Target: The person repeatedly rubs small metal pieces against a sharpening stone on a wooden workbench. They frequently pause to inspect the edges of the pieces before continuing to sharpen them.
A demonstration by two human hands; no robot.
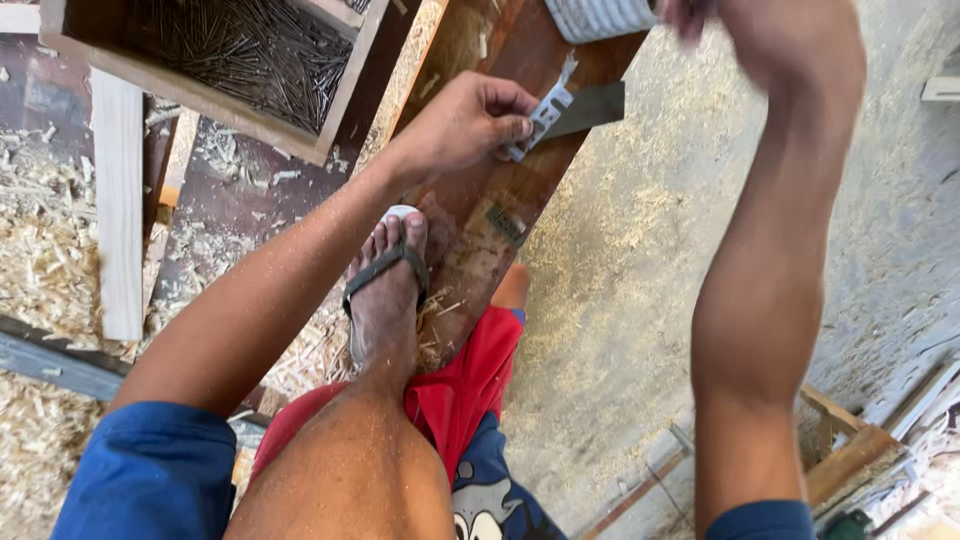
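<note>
Under my left hand (470, 122) lay the long brown board (480, 250), running from my knee up past the hand and out of the top of the view. I had my foot (385, 290), in a dark sandal, planted on its near end, just below that hand. Up and to the left of the hand stood a wooden box (215, 75) full of thin nails (250, 50), with wood shavings (45, 230) heaped on the ground beyond it and a pale strip of wood (120, 200) lying among them. My right arm was raised well to the right of the left hand; the right hand (690, 15) was cut off by the top edge, so I could not tell how its fingers stood. My left hand's fingers were curled together, pinching a small pale metal bracket (545, 115) flat against the board. Just right of the bracket a dark flat blade (590, 108) touched it.
</note>
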